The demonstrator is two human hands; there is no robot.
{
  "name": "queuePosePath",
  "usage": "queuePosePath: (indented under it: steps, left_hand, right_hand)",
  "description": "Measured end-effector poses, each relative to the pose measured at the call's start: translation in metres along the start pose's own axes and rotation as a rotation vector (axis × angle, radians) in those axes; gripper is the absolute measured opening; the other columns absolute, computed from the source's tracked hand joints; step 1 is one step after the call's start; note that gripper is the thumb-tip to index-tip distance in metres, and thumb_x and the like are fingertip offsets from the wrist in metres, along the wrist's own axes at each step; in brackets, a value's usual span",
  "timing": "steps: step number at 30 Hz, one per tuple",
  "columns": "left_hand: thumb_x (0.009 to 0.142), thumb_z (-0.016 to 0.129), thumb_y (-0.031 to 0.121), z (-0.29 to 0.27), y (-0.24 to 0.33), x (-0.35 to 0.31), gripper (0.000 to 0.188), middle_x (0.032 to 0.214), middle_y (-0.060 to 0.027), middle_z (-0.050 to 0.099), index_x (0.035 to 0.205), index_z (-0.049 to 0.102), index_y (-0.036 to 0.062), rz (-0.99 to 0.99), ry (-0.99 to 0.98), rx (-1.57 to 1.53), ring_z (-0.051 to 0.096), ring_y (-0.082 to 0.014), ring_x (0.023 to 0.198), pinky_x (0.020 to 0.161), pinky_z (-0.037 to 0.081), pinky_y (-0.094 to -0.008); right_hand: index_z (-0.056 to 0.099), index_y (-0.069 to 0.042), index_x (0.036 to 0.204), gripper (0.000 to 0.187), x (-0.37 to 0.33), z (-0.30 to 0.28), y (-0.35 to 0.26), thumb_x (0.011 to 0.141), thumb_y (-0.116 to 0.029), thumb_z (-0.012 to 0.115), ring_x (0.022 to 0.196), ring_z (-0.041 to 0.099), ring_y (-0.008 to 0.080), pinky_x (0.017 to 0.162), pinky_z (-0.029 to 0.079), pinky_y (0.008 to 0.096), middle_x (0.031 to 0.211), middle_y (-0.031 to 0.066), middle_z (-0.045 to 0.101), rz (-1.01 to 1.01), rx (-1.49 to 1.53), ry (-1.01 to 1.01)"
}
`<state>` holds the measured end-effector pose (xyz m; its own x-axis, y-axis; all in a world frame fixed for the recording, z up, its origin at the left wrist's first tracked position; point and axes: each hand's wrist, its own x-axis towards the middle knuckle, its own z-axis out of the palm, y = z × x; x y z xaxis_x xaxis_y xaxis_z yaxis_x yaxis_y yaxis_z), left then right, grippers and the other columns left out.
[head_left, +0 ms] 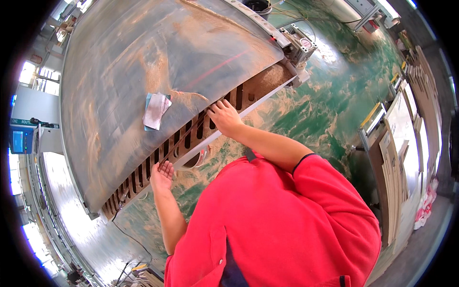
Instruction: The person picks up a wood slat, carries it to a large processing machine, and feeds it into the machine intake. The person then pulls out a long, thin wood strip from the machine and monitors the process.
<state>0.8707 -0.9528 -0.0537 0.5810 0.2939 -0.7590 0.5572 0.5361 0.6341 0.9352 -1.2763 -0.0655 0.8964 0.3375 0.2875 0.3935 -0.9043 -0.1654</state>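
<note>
A wide grey belt (114, 62), dusted with brown sawdust, slopes away in front of me. Along its near edge runs a slotted metal frame (187, 136). My right hand (224, 118) reaches over the frame to the belt's edge with its fingers bent; whatever is under the fingertips is hidden. My left hand (162, 176) is farther left beside the slots, palm turned up and fingers stretched out, with nothing seen in it. A thin brown line (184, 136) crosses the slots between both hands; I cannot tell what it is. Folded sheets (156, 111) lie on the belt.
At the belt's right corner sits a motor unit (302, 45). A round container (195, 159) shows partly below the frame. Stacked boards (392, 172) lean at the right. Sawdust streaks the green floor (330, 115), and a cable (136, 239) hangs at the lower left.
</note>
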Motion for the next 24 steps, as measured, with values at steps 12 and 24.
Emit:
queuePosePath:
  steps: [12, 24]
  left_hand:
    - [0.091, 0.047, 0.018, 0.027, 0.011, 0.043, 0.017, 0.088, -0.0119, 0.065, 0.09, 0.052, 0.0013, -0.133, -0.138, 0.114, 0.065, -0.0216, 0.076, 0.06, 0.055, -0.0289]
    - [0.091, 0.049, 0.019, 0.025, 0.013, 0.062, 0.019, 0.078, -0.0103, 0.065, 0.086, 0.053, 0.0019, -0.181, -0.069, 0.159, 0.065, -0.021, 0.068, 0.052, 0.053, -0.0271]
  right_hand:
    - [0.063, -0.003, 0.089, 0.021, 0.009, 0.016, 0.012, 0.079, -0.015, 0.05, 0.098, 0.055, 0.0242, 0.096, 0.033, 0.0397, 0.091, 0.0098, 0.062, 0.168, -0.197, 0.086]
    - [0.062, -0.006, 0.083, 0.015, 0.007, 0.013, 0.02, 0.078, -0.014, 0.05, 0.093, 0.056, 0.022, 0.089, 0.037, 0.0343, 0.086, 0.0087, 0.061, 0.171, -0.066, 0.037]
